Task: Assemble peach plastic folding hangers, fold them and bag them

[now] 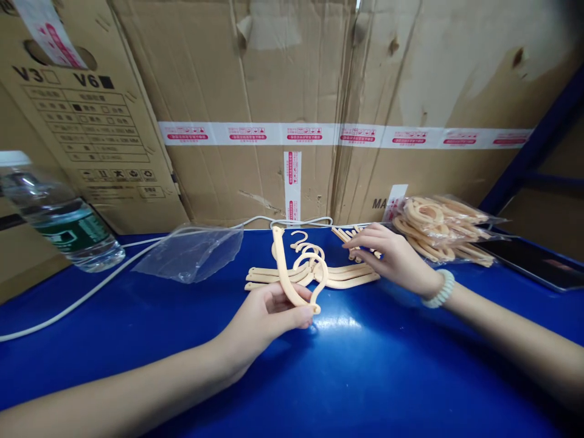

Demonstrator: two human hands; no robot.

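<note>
In my left hand (269, 316) I grip a cream plastic hanger piece (283, 267), a curved arm joined to a hook, pinched at the joint between thumb and fingers. Behind it several matching hangers (353, 277) lie in a row on the blue table, hooks pointing away from me. My right hand (395, 258) reaches over a small pile of cream sticks (340, 233) at the back, its fingers bent down and touching or nearly touching them. Whether a stick is caught between those fingertips is hard to make out.
Clear bags of cream hanger parts (438, 222) are heaped at the right, beside a dark phone (538, 261). An empty plastic bag (191, 252) and a leaning water bottle (68, 219) are on the left. A white cable (104, 283) crosses the blue table (347, 377); cardboard boxes (255, 73) stand behind.
</note>
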